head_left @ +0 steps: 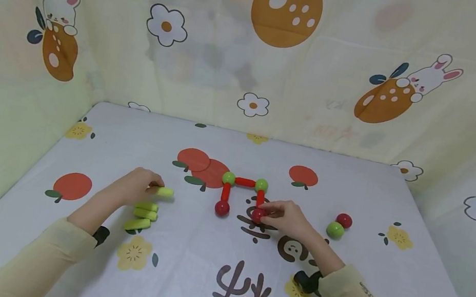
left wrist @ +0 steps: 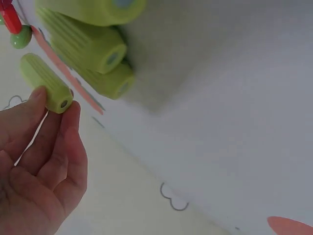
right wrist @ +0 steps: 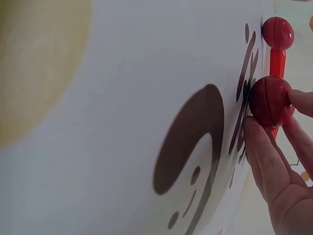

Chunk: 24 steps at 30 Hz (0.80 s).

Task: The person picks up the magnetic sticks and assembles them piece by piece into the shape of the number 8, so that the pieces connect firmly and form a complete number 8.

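Note:
My left hand (head_left: 137, 187) pinches a yellow-green ribbed rod (left wrist: 45, 83) between thumb and fingertips, raised off the cloth. Three similar rods (head_left: 145, 214) lie just below that hand. Thumb and fingers of my right hand (head_left: 286, 219) grip a red ball (right wrist: 270, 101) at the near right end of a U-shaped build. Green balls (head_left: 229, 178) form its two far corners, with a red rod (head_left: 245, 182) spanning them. Two more red rods run toward me, the left one ending in another red ball (head_left: 222, 208).
A loose green ball (head_left: 335, 230) and a loose red ball (head_left: 344, 220) sit together right of my right hand. The table is covered by a white printed cloth (head_left: 181, 269). Patterned curtains (head_left: 203, 75) stand behind and on both sides.

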### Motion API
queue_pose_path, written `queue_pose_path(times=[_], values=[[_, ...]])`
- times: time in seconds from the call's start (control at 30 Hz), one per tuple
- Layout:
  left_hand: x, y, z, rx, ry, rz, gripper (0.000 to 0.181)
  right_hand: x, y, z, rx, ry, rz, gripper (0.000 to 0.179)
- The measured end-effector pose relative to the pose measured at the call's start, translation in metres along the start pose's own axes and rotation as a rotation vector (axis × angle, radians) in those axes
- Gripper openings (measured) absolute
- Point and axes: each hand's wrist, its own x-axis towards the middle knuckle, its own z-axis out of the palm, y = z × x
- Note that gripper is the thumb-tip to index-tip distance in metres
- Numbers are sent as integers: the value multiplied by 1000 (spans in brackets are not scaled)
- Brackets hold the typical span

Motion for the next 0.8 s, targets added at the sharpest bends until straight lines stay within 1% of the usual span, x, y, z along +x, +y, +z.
queue_pose_path(times=[0.13, 0.3, 0.43, 0.5, 0.67, 0.8], values=[[5, 8, 1, 1, -12, 24, 17, 0, 1, 1, 9, 0, -7, 29], [13, 18, 6, -28, -35, 30, 16, -1, 0, 0, 19, 1, -10, 29], [20, 30, 10, -45, -53, 51, 15, -1, 0, 0, 28, 3, -2, 30], [25, 37, 13, -37, -55, 77, 15, 0, 1, 0, 30, 5, 3, 30], [38, 57, 20, -18, -17, 134, 18, 0, 2, 1, 33, 9, 15, 31], [46, 71, 26, -54, 2, 133, 18, 1, 2, 1, 27, 5, 18, 30]])
